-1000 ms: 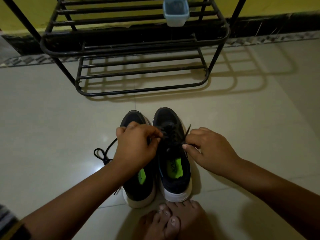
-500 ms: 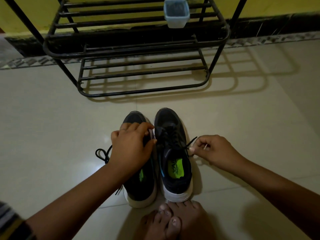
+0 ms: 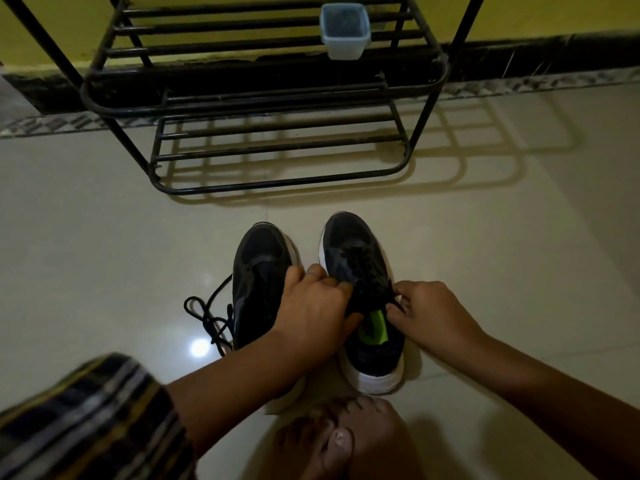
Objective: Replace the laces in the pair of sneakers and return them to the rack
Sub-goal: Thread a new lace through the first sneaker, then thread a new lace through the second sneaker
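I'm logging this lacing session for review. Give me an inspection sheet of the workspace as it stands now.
Surface: glossy pale tile floor, with a bright light reflection near the loose lace.
Job's things: two dark sneakers side by side, toes toward the rack; right sneaker is laced, left sneaker has a loose lace trailing on the floor beside it. Black metal rack holds no shoes.
Clutter: a small plastic tub on the rack's upper shelf.
Grippers: left hand and right hand both pinch at the right sneaker's lacing.
Cables: nothing seen.
Surroundings: yellow wall with a dark skirting; bare feet behind the sneakers.
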